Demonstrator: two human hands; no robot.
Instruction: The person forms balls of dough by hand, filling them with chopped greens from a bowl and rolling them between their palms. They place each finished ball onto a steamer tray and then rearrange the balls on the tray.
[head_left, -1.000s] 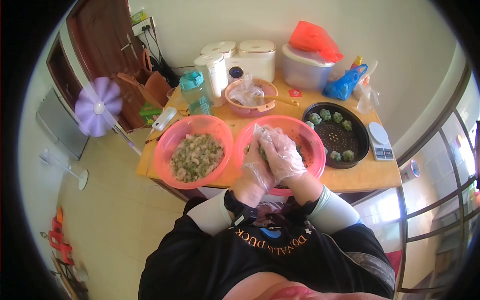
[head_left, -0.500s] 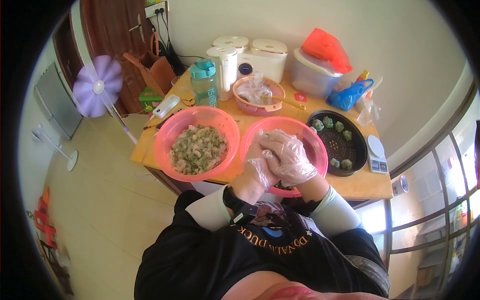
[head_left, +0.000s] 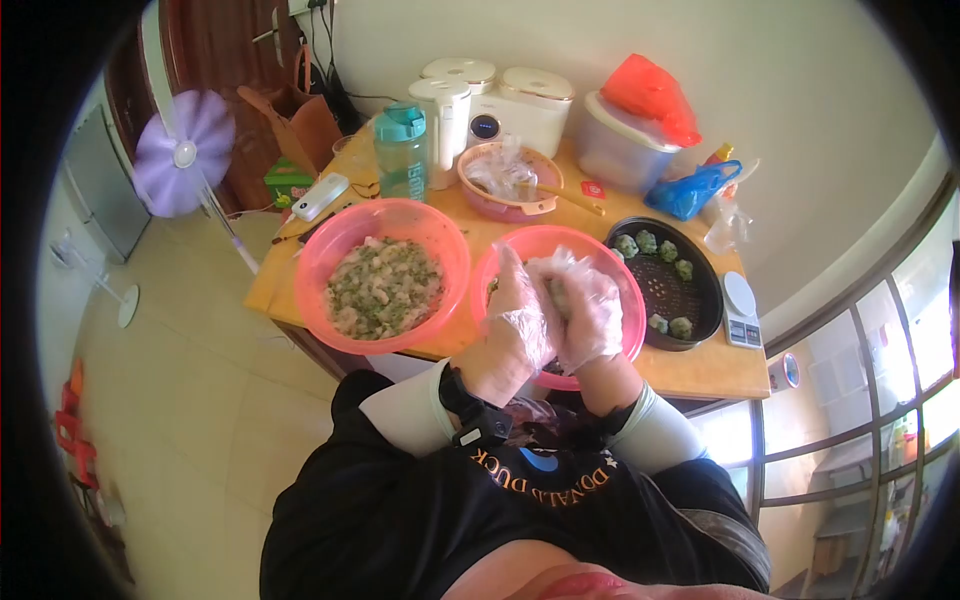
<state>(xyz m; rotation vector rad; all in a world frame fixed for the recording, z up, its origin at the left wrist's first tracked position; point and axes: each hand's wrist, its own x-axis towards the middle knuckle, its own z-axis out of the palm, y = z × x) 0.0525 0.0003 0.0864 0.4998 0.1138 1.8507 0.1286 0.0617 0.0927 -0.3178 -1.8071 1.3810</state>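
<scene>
Cupping a pale lump (head_left: 558, 294), the gloved right hand (head_left: 593, 310) is curling round it above the right pink bowl (head_left: 540, 235), probably so that crumbs are landing inside; the left hand (head_left: 518, 310) is standing just beside, its own grip I cannot tell. Chopped mix (head_left: 385, 288) is sitting in the left bowl (head_left: 425, 222); balls (head_left: 647, 243) are lining the black pan (head_left: 672, 290), apparently spaced against sticking.

Gloved left hand (head_left: 522, 315) and right hand (head_left: 590, 315) together over 1 pink bowl (head_left: 634, 304)
</scene>
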